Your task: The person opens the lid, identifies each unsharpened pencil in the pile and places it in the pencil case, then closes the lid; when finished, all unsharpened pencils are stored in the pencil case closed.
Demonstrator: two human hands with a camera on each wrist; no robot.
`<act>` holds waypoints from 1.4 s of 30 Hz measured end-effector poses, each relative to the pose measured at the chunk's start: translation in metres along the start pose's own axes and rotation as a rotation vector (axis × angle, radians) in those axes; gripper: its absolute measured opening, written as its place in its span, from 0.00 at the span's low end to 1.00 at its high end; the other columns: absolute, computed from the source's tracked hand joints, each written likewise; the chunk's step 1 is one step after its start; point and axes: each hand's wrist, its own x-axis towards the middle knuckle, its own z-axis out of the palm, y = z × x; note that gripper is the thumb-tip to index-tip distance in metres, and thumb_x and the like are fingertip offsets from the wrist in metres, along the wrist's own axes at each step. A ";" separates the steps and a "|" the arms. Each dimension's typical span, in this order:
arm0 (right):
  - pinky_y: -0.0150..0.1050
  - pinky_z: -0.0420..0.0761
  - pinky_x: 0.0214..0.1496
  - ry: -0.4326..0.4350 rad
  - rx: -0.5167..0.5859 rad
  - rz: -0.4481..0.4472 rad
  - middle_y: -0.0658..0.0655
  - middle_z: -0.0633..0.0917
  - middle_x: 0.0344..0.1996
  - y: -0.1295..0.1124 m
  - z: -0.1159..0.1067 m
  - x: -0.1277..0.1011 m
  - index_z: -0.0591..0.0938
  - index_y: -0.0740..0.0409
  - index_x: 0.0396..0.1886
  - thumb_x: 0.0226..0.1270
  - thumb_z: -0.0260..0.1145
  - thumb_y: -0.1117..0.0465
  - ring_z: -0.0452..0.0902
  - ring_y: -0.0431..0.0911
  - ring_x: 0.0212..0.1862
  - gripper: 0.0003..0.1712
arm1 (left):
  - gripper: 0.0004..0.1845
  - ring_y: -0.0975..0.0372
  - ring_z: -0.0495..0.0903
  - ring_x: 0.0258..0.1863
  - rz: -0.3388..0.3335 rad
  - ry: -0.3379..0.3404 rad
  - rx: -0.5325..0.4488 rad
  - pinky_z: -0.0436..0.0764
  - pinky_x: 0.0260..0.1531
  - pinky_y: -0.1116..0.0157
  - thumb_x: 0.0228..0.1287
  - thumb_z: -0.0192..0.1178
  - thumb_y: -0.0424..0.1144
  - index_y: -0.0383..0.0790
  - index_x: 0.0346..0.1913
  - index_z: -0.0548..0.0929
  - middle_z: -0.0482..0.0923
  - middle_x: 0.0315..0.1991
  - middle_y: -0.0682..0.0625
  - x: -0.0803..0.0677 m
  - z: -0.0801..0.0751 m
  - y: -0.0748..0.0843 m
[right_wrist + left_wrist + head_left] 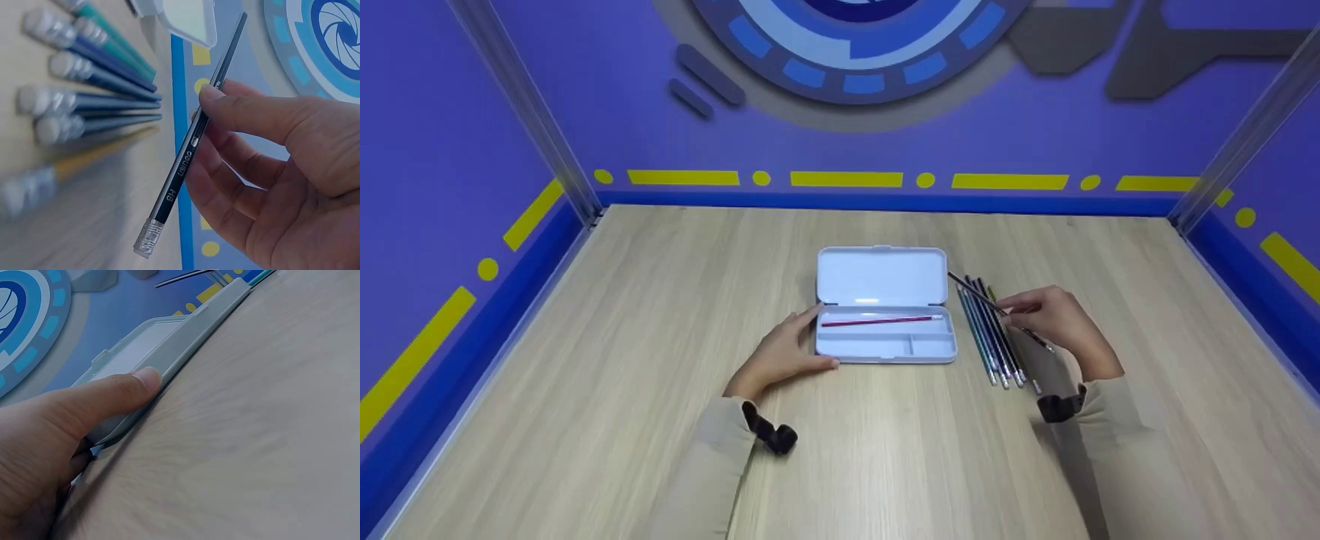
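Your right hand [1061,319] pinches a dark pencil [191,140] between thumb and fingers, above the pencil row [994,337] right of the open case [883,307]. Your left hand [784,352] rests on the case's left edge, fingers relaxed; a red pencil [881,321] lies inside.

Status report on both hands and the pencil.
Right hand pinches black pencil. Left hand touches open pencil case. Nothing between them.

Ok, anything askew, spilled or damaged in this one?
Nothing stands out. The pencil case lies open and intact with one red pencil in its tray, the left hand steadies its edge, the spare pencils lie in a tidy row, and the right hand pinches a black pencil.
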 end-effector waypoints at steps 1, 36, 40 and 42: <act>0.31 0.78 0.31 -0.004 0.000 -0.002 0.66 0.87 0.39 -0.002 0.000 0.002 0.85 0.64 0.48 0.60 0.66 0.70 0.81 0.47 0.34 0.15 | 0.55 0.45 0.53 0.74 -0.008 -0.002 0.000 0.55 0.71 0.46 0.42 0.75 0.58 0.54 0.74 0.59 0.58 0.74 0.44 0.000 0.000 0.000; 0.49 0.81 0.53 -0.163 -0.172 -0.048 0.58 0.88 0.42 -0.089 0.053 0.051 0.89 0.55 0.41 0.59 0.66 0.74 0.82 0.50 0.47 0.15 | 0.54 0.45 0.55 0.73 0.004 0.000 0.004 0.57 0.71 0.47 0.43 0.75 0.57 0.52 0.74 0.59 0.60 0.73 0.42 0.000 -0.001 0.002; 0.50 0.80 0.55 -0.177 -0.184 -0.029 0.57 0.88 0.43 -0.098 0.062 0.054 0.90 0.53 0.40 0.60 0.66 0.73 0.81 0.51 0.50 0.14 | 0.55 0.43 0.53 0.74 -0.002 -0.002 0.007 0.55 0.71 0.45 0.42 0.75 0.58 0.53 0.74 0.59 0.60 0.73 0.43 0.000 -0.001 0.001; 0.50 0.80 0.55 -0.177 -0.189 -0.037 0.57 0.88 0.43 -0.101 0.066 0.055 0.90 0.53 0.40 0.59 0.66 0.73 0.81 0.51 0.50 0.14 | 0.55 0.44 0.52 0.74 -0.005 -0.004 0.011 0.55 0.71 0.46 0.42 0.75 0.58 0.54 0.75 0.58 0.59 0.73 0.44 0.000 -0.001 0.001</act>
